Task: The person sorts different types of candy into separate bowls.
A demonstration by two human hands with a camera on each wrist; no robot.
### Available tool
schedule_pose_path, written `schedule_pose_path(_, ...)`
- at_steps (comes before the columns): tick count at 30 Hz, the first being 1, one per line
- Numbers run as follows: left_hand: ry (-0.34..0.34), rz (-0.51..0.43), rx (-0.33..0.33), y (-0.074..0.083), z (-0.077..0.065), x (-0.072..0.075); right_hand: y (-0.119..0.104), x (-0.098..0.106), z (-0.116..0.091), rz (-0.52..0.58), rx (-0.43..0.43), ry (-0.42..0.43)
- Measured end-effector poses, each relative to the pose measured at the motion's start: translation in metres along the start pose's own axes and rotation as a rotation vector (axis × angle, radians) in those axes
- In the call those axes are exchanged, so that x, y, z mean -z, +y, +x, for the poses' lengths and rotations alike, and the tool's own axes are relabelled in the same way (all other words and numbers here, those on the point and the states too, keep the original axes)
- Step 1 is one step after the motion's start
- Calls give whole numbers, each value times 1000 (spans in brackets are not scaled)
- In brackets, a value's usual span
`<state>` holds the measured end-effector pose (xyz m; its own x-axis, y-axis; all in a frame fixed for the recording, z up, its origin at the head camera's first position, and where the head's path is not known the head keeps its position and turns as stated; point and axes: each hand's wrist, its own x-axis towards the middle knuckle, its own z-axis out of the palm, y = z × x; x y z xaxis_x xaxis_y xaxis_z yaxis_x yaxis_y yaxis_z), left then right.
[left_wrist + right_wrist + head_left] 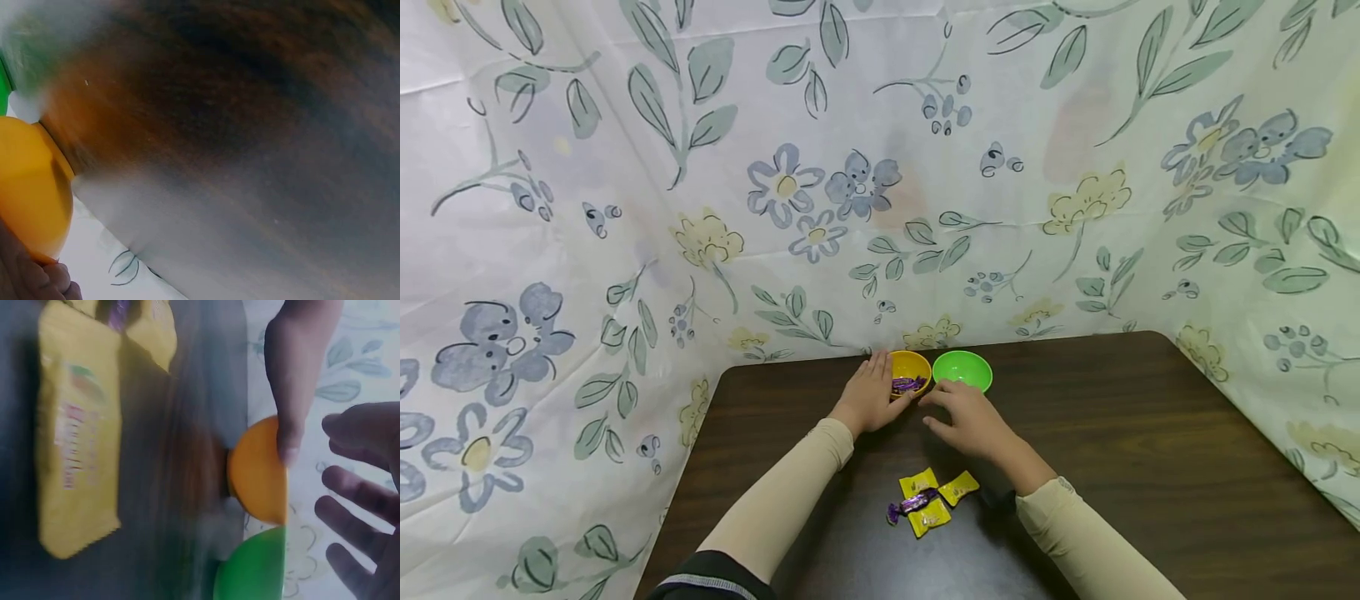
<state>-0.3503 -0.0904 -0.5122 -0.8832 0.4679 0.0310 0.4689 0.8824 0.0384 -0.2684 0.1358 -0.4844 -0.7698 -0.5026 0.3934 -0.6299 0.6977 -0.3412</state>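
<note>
My left hand [867, 398] rests against the left side of a small orange bowl [913, 360], fingers straight and thumb along the near rim. Purple-wrapped candy [908, 384] lies inside that bowl. A green bowl [964, 368] stands right beside it. Close in front of both bowls is my right hand [972, 421], its fingers loosely bent and spread. In the right wrist view, nothing sits between the fingers [350, 487] of this hand. Nearer to me lie several yellow candy packets [931, 518], with a purple-wrapped candy [917, 502] across them.
The dark wooden table [1120, 433] ends just behind the bowls. Floral cloth [865, 275] hangs along its back and continues around both sides. The candy pile lies between my two forearms.
</note>
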Motion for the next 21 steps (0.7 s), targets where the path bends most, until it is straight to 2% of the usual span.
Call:
schedule_pose_path(7, -3, 2, -3, 0, 0, 0, -6, 3, -19, 45, 7, -29)
schedule_pose_path(14, -16, 18, -2, 0, 0, 0, -12, -2, -36, 132, -33, -121)
schedule_pose_path(21, -1, 1, -10, -1, -1, 0, -17, -6, -48, 138, -45, -193)
